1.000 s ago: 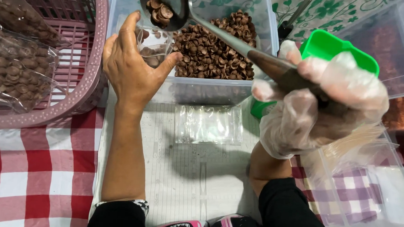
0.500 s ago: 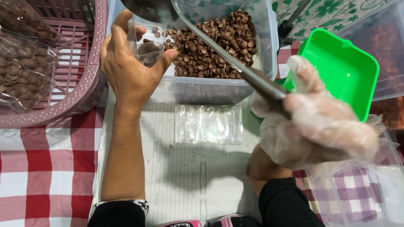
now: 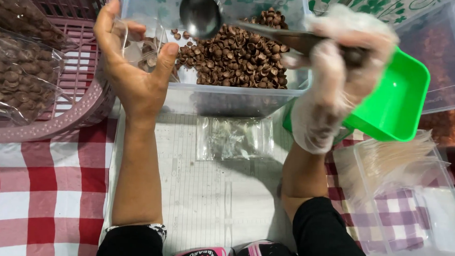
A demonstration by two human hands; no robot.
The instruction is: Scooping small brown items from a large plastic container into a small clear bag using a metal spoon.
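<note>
The left hand (image 3: 138, 73) curls its fingers around one small clear bag (image 3: 139, 50) holding a few brown cereal pieces. The gloved right hand (image 3: 332, 81) grips one metal ladle (image 3: 202, 14), its bowl just beside the bag, above one clear tub (image 3: 228, 100) of cereal. One empty bag (image 3: 234, 138) lies below.

Pink basket (image 3: 79, 117), green tray (image 3: 392, 107), checked cloth (image 3: 35, 191).

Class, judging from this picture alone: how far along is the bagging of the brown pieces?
Done: filled bags lie in the pink basket. In hand: left hand holds a small bag with some pieces; right hand holds an empty ladle. Left: empty bags and the tub.
</note>
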